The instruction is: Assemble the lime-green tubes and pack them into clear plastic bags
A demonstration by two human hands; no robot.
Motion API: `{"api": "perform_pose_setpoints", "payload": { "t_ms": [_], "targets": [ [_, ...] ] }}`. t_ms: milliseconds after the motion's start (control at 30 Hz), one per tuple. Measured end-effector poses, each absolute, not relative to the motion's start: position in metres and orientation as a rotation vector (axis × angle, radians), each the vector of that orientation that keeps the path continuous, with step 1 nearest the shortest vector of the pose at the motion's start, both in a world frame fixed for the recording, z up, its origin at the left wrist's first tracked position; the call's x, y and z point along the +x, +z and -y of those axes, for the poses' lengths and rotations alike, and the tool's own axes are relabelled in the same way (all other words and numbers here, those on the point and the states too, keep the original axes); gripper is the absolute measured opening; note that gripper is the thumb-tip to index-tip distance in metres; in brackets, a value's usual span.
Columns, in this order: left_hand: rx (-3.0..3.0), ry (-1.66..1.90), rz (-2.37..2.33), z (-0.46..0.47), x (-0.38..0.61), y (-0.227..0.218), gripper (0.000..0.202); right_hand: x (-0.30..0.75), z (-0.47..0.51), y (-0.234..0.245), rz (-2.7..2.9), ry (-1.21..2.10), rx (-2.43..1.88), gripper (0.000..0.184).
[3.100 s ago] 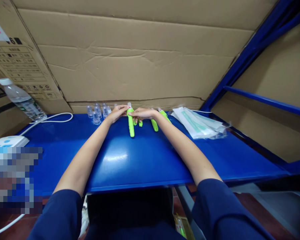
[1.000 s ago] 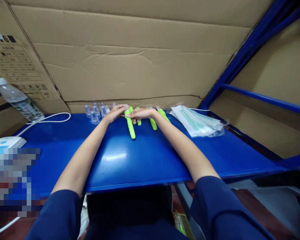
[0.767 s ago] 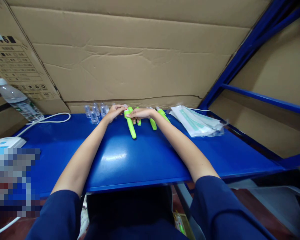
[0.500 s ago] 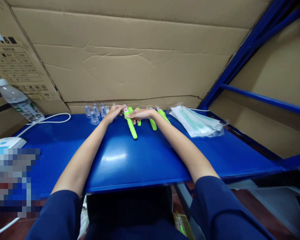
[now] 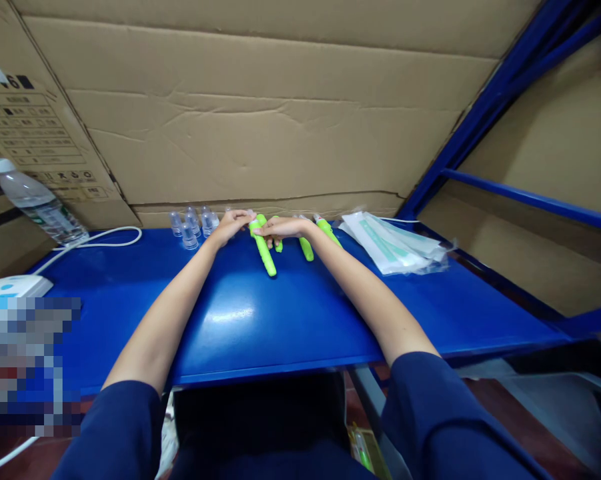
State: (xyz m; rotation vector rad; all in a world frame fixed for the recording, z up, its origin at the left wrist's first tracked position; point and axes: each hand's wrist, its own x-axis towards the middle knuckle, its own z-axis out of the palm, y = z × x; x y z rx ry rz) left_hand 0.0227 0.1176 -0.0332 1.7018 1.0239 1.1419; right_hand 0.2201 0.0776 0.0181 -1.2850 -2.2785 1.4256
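Note:
A lime-green pen-shaped device lies slanted, its lower end toward me. My right hand is closed on its upper body, thumb along the near side. My left hand pinches the clear cap at the far end; the fingers partly hide it. Just left of my left hand, several clear plastic caps stand upright in a group. More lime-green devices lie behind and beside my right hand, one below the wrist and another past the forearm.
Flat clear packets with pale green strips lie at the right of the blue table. A water bottle, a white cable and a white power strip are at the left. Cardboard walls the back.
The left fingers have shifted slightly right over the device's far end, covering the red mark seen before. The device's lower end has swung a little to the right.

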Motion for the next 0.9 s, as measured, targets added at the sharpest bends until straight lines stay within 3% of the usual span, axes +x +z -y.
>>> {"api": "perform_pose_setpoints", "payload": {
  "t_ms": [333, 900],
  "targets": [
    [1.627, 1.127, -0.938, -0.111, 0.026, -0.029, 0.051, 0.221, -0.077, 0.022, 2.293, 1.275, -1.206, 0.050],
    [1.814, 1.042, -1.074, -0.101, 0.037, -0.021, 0.027, 0.263, -0.088, 0.035, 1.835, 1.391, -1.400, 0.028]
  ]
}}
